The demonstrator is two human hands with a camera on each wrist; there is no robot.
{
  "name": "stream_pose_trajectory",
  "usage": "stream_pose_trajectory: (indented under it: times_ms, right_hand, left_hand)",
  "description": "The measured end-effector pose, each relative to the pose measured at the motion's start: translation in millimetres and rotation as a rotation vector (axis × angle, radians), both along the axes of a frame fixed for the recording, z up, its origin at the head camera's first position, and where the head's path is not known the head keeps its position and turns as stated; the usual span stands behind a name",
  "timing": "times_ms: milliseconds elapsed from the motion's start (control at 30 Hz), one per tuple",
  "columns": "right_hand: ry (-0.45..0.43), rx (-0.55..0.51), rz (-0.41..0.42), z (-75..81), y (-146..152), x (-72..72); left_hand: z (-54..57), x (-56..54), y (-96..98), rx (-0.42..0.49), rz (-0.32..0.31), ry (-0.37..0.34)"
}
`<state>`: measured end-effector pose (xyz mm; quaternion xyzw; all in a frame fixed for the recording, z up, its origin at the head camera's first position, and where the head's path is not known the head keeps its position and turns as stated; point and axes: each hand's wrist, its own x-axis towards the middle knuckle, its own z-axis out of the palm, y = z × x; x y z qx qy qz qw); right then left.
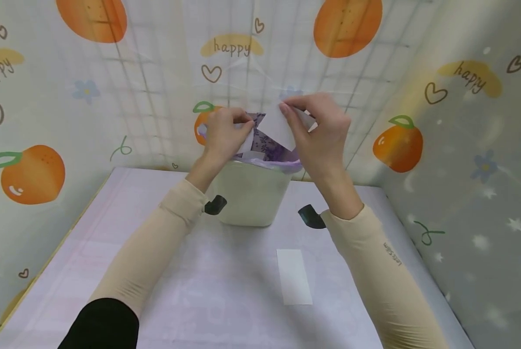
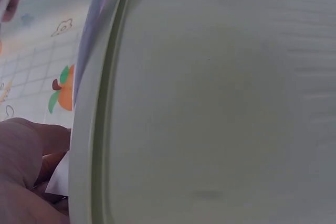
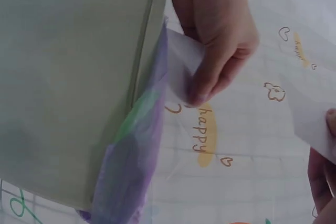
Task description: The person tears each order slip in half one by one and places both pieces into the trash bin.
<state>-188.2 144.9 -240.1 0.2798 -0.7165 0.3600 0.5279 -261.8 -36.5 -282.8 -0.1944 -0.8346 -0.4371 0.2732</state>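
A pale green bin (image 1: 253, 194) stands at the far side of the table, lined with a purple plastic bag (image 1: 282, 167) folded over its rim. Above the rim's left side, my left hand (image 1: 222, 135) pinches a piece of white paper (image 3: 181, 61) between thumb and fingers, its lower end hanging at the bin's mouth. To the right and higher, my right hand (image 1: 323, 128) pinches another white paper piece (image 1: 276, 125) with an angled edge, held over the opening. In the left wrist view the bin's wall fills most of the picture.
A white paper rectangle (image 1: 294, 277) lies flat on the pale table (image 1: 208, 300), nearer than the bin and to its right. Orange-printed curtains (image 1: 155, 72) hang close behind and at both sides. A dark wrist-camera mount (image 1: 312, 216) juts from each sleeve.
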Motion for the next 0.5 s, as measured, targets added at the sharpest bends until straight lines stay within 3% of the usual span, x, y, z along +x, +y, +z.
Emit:
stream_pose_trajectory:
  times_ms: [267,500]
  right_hand:
    - [-0.036,0.003,-0.026,-11.9,3.6,-15.2]
    - [-0.294,0.087,-0.090,-23.9,13.5,-27.0]
  left_hand:
    - [1.1,0.2,-2.6,0.001,-0.016,0.058]
    - [0.0,2.0,-7.7,-0.001,-0.010,0.012]
